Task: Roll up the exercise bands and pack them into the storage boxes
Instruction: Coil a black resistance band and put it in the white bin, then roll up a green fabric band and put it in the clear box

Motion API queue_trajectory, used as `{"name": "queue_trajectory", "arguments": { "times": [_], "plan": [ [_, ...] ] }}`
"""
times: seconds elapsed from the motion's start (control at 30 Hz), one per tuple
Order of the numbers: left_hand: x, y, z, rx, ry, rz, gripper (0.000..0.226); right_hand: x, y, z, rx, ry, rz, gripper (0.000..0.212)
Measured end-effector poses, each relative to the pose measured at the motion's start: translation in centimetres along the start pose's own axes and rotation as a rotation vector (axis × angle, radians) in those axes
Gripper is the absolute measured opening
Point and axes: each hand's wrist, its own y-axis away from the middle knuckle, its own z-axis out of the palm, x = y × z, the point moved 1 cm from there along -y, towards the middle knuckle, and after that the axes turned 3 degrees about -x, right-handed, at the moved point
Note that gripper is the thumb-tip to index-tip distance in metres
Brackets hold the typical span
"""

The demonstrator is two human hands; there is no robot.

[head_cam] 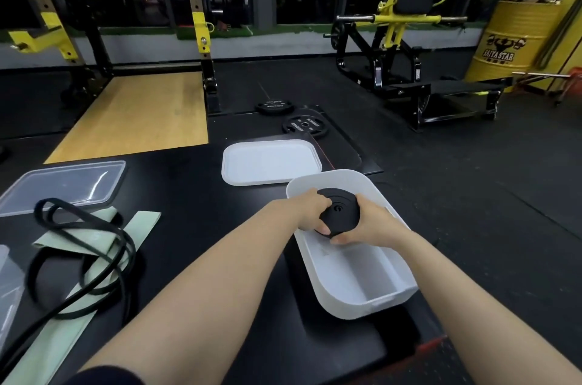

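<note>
A tightly rolled black exercise band [341, 210] sits between both my hands, over the far end of a white storage box [362, 277]. My left hand [310, 209] grips the roll's left side and my right hand [367, 224] grips its right side. The box's white lid [271, 161] lies flat just beyond the box. To the left on the black platform lie an unrolled black loop band [94, 258] and a pale green flat band [94, 243] beneath it, tangled together.
A clear plastic lid [63, 184] lies at the left, and a clear box edge [6, 287] shows at the far left. Two black weight plates [304, 126] lie on the floor beyond. A squat rack [201, 31], a yellow machine [400, 25] and a yellow drum [510, 38] stand behind.
</note>
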Motion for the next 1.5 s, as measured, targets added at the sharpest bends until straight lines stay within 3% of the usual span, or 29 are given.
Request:
{"name": "queue_trajectory", "arguments": {
  "times": [0.23,0.33,0.43,0.63,0.73,0.87,1.03,1.13,1.27,1.5],
  "plan": [
    [-0.2,-2.6,1.0,-0.029,-0.134,-0.023,0.046,0.7,-1.7,0.5,-0.01,0.087,0.031,0.051],
    [-0.4,-3.2,1.7,-0.033,-0.174,-0.038,0.043,1.2,-2.3,1.2,-0.007,0.113,0.075,0.064],
    [-0.4,-3.7,2.1,0.006,-0.209,-0.07,0.049,1.0,-2.4,1.4,-0.004,0.15,0.075,0.059],
    [0.2,-3.4,3.0,-0.008,-0.387,-0.138,0.055,0.4,-2.2,1.8,0.009,0.359,0.153,0.109],
    [0.6,-3.0,3.3,0.049,-0.343,-0.246,0.075,-0.1,-2.0,1.9,0.019,0.424,0.157,0.112],
    [0.7,-2.0,3.2,0.141,-0.273,-0.239,0.059,-0.7,-1.6,2.0,-0.004,0.464,0.123,0.123],
    [-0.2,2.1,2.0,0.311,0.119,-0.079,0.057,-2.3,-1.3,2.0,0.101,0.306,0.014,0.089],
    [-1.8,5.4,1.3,0.352,0.372,-0.096,0.058,-4.5,-0.2,2.4,0.151,0.302,-0.045,0.079],
    [-4.9,10.1,1.2,0.39,0.413,-0.175,0.057,-7.8,0.9,4.0,0.18,0.28,-0.191,0.07],
    [-11.9,20.7,3.8,0.423,0.452,-0.364,0.051,-14.5,3.8,10.4,0.063,0.209,-0.396,0.061]
  ]
}}
